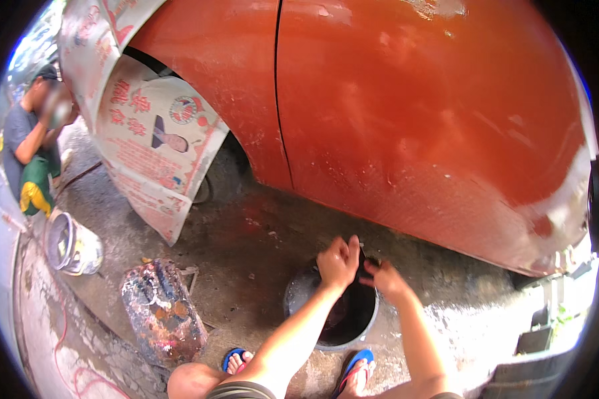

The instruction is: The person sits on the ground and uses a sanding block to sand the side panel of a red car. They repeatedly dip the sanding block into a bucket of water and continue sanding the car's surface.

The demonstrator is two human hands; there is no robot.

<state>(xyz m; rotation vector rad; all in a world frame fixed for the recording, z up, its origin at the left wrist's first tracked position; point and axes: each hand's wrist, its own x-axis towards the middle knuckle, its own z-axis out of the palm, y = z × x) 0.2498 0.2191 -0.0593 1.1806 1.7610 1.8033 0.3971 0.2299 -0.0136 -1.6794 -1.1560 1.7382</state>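
Just above a dark round bucket [299,299] on the ground, my left hand [339,265] is closed on a small dark item [362,257], too hidden to identify. My right hand [386,278] is beside it at the bucket's rear right, its fingers closed on the same dark item. The bucket's inside is dark, with some unclear contents. Behind both hands rises the lower body of an orange-red car [412,133], with scuffed, pale patches along its lower edge.
Printed paper sheeting [146,163] hangs over the car's wheel area. At left, another person [26,143] crouches near a white bucket [85,247]. A paint-stained box [160,312] lies left of my feet, beside a red cord [64,319]. A dark ledge [519,379] is at lower right.
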